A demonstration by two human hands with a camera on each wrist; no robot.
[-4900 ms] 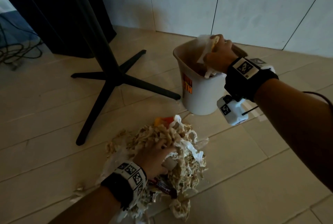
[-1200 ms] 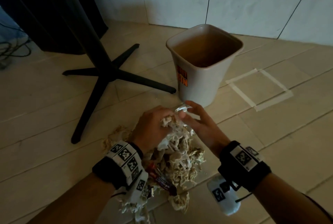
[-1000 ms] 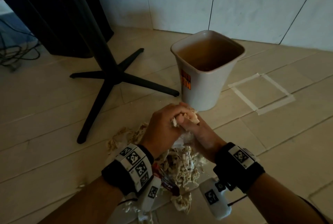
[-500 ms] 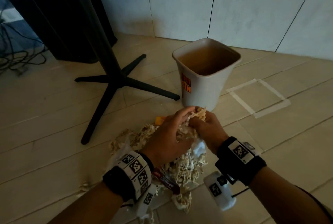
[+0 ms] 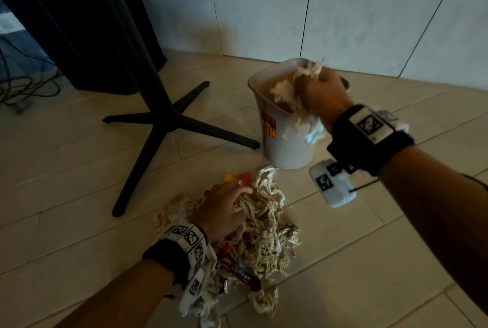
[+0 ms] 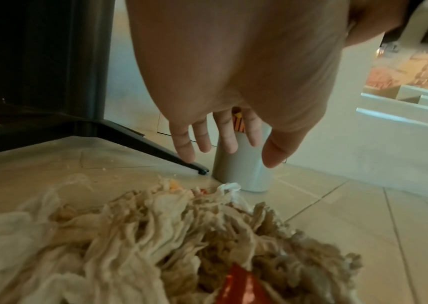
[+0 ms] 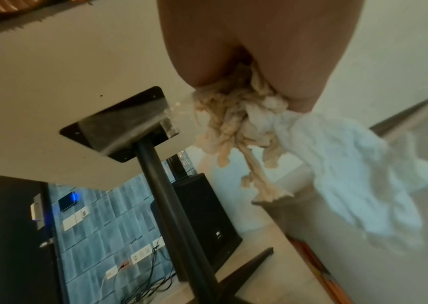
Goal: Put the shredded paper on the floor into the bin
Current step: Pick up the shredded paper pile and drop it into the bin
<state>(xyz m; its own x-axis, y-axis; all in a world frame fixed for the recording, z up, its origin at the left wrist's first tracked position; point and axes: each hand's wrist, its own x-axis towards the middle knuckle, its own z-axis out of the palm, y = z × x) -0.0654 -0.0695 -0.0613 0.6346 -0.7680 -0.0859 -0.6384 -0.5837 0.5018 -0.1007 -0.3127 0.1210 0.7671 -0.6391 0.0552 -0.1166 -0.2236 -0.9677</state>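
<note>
Clutching a handful of shredded paper point(image 5: 303, 82) in our right hand point(image 5: 323, 92) over the bin point(image 5: 285, 148), we are spreading our left hand point(image 5: 224, 209) across the large pile point(image 5: 264, 230) below, most of it uncollected.

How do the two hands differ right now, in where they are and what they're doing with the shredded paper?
The right hand is raised over the open white plastic bin; the left hand is low, at the beige shredded paper pile on the floor. The right hand grips a clump of shreds; the left hand's fingers are spread and hold nothing. Both wear black wristbands.
</note>
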